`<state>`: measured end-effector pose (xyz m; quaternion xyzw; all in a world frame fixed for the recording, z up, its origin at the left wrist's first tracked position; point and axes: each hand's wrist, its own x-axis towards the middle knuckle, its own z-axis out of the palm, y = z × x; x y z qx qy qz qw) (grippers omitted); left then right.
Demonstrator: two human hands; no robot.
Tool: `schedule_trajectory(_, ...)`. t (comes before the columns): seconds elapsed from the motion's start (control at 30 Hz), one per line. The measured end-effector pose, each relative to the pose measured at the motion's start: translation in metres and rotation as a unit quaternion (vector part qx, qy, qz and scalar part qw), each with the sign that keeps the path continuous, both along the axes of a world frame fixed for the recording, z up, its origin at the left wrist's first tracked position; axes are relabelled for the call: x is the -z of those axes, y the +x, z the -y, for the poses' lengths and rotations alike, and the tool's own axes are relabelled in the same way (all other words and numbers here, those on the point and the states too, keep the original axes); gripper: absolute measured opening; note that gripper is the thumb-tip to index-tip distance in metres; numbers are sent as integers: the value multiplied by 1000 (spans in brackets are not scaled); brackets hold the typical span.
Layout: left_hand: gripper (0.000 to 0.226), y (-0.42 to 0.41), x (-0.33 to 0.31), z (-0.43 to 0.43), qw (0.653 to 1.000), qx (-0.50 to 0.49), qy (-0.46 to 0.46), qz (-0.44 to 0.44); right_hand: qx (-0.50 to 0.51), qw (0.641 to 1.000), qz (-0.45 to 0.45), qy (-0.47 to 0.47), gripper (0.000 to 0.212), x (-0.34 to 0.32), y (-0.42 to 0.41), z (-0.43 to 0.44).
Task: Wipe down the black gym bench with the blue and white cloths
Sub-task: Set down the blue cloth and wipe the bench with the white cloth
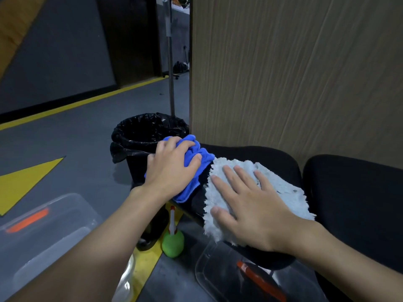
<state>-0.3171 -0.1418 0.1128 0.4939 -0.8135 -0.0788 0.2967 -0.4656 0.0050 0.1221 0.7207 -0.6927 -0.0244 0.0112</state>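
The black gym bench [261,155] runs from the middle to the right, against a wood-grain panel. A bunched blue cloth [196,155] lies on the bench's left end, and my left hand [172,168] grips it with curled fingers. Right beside it a fluffy white cloth [290,192] is spread on the pad and hangs over the near edge. My right hand [246,203] presses flat on it with straight, spread fingers. The two cloths nearly touch.
A black bin with a bag liner [141,136] stands just left of the bench end. A green spray bottle [173,240] sits on the floor below. Clear plastic boxes lie at lower left [43,232] and under the bench [229,273]. A second black pad [353,192] is at right.
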Motion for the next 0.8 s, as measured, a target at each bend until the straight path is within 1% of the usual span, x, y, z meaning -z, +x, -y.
schedule_trajectory(0.13, 42, 0, 0, 2, 1000, 3, 4, 6, 44, 998, 39, 12, 66, -4, -19, 31)
schedule_trajectory(0.33, 38, -2, 2, 2, 1000, -8, -3, 9, 131, 989, 70, 28, 67, -7, -65, 100)
schedule_trajectory(0.43, 36, -3, 3, 2, 1000, -10, -2, 0, 153, 984, 80, 32, 65, -7, -70, 111)
schedule_trajectory(0.63, 36, -4, 3, 1, 1000, -17, -13, 7, 131, 989, 58, 20, 66, -5, -47, 71)
schedule_trajectory(0.8, 39, -4, 4, 1, 1000, -19, -12, 14, 62, 998, 31, -14, 66, -2, -13, 3)
